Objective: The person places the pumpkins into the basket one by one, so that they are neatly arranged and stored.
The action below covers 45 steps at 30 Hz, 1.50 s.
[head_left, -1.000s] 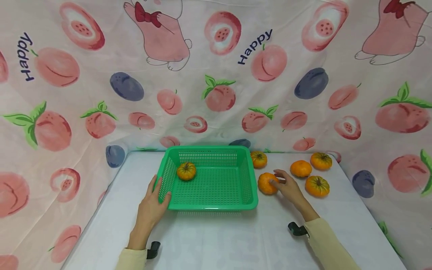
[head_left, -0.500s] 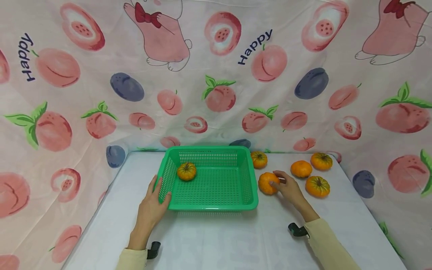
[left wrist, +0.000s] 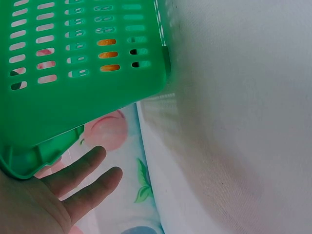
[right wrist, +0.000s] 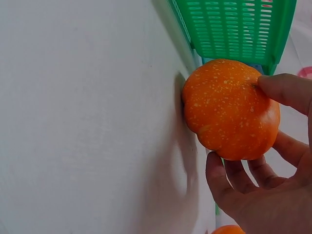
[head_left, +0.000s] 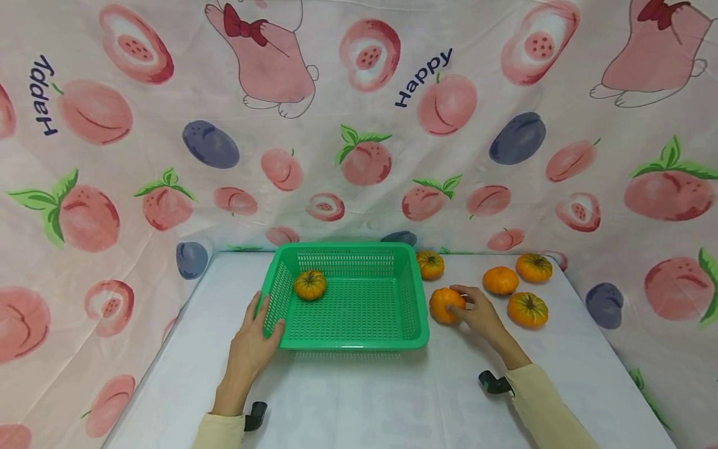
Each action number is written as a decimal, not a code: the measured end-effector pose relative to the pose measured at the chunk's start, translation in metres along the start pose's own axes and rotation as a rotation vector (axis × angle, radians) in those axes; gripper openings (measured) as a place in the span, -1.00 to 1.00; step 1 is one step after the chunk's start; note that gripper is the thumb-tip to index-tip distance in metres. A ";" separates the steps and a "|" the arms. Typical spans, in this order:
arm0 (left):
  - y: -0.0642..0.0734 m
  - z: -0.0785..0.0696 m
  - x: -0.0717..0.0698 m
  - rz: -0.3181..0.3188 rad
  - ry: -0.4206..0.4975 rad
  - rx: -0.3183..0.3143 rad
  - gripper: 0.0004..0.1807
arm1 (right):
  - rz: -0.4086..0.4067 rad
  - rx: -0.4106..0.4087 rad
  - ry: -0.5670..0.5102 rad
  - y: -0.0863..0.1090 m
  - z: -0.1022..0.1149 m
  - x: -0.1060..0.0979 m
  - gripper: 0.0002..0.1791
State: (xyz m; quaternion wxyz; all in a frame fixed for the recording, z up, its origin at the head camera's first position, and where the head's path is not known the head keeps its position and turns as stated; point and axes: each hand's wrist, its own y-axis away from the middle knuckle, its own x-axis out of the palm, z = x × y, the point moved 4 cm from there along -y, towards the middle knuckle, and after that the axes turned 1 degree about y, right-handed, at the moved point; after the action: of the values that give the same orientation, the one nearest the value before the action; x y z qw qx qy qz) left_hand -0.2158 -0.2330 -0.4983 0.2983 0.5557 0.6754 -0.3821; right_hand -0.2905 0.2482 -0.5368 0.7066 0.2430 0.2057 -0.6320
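My left hand (head_left: 251, 349) rests against the left rim of a green plastic basket (head_left: 353, 345); in the left wrist view two straight fingers (left wrist: 92, 192) extend beside its slotted wall. Inside the basket, at the back left, sits a small yellow-orange pumpkin (head_left: 310, 285) with green streaks. To the right of the basket, my right hand (head_left: 481, 315) holds a plain orange pumpkin (head_left: 444, 305) near the tabletop. In the right wrist view, the thumb lies on the top of this orange pumpkin (right wrist: 229, 109) and the fingertips are at its lower side.
Behind the held pumpkin, another pumpkin (head_left: 430, 265) stands close to the basket's right wall. Farther right are an orange pumpkin (head_left: 500, 280) and two streaked ones, a rear pumpkin (head_left: 534, 268) and a front pumpkin (head_left: 527, 310). A fruit-print cloth (head_left: 314, 149) hangs behind the white table (head_left: 359, 399).
The right fingers have shifted slightly left, farther over the orange pumpkin. The left hand and the basket stay in place.
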 end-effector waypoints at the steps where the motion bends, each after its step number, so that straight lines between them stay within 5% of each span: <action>1: 0.000 0.000 0.000 0.001 0.000 -0.001 -0.24 | 0.006 0.009 -0.007 0.000 0.000 0.000 -0.35; 14: 0.000 0.000 0.000 -0.003 0.001 -0.003 -0.24 | 0.074 0.013 -0.054 0.007 0.004 0.005 -0.34; 28: 0.001 -0.002 -0.001 0.006 0.013 -0.009 -0.24 | -0.029 -0.113 -0.059 0.016 0.011 -0.002 -0.41; 45: 0.001 -0.002 -0.001 0.011 0.012 -0.015 -0.24 | 0.012 -0.125 -0.026 0.020 0.004 0.002 -0.39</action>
State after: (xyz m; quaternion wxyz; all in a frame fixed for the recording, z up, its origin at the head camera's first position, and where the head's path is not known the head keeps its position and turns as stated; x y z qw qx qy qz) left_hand -0.2149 -0.2317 -0.4968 0.3003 0.5594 0.6771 -0.3721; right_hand -0.2701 0.2459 -0.5335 0.7266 0.1914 0.2343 -0.6168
